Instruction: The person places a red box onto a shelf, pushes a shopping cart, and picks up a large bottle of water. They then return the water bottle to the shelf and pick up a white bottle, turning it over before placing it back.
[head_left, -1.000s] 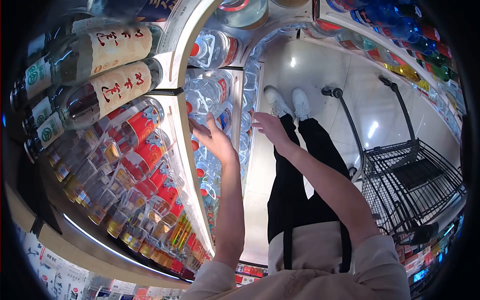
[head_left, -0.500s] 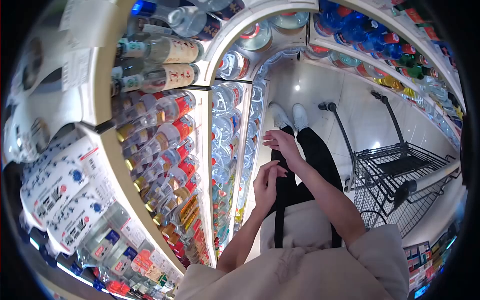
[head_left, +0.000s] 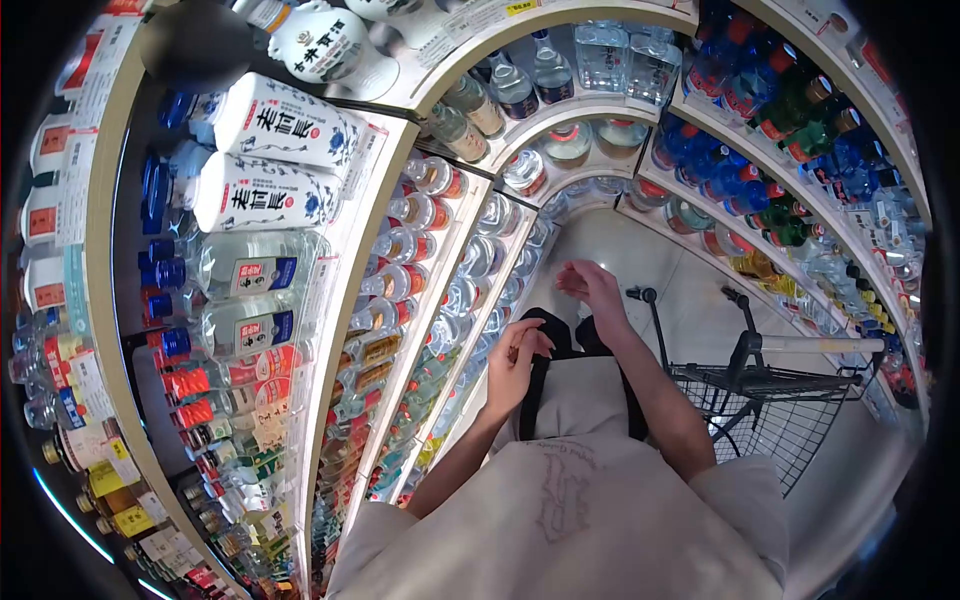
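My left hand is raised in front of my waist with its fingers loosely bent and apart, and I see nothing in it. A little farther forward and to the right is my right hand, its fingers slightly curved and holding nothing visible. Neither touches a shelf. Nearest my left hand, on the lower left shelves, stand rows of clear bottles with red labels. Two white bottles with blue floral prints lie higher on the left, beside clear bottles with dark blue labels.
A black wire shopping cart stands close on my right. Curved shelving wraps around ahead, with blue bottles at the right and round clear jars in the corner. Pale floor tiles show beyond my hands.
My view has turned and tilted, so more of the left and upper shelves shows. The fingers of my left hand have curled a little more; both hands stay in front of my body.
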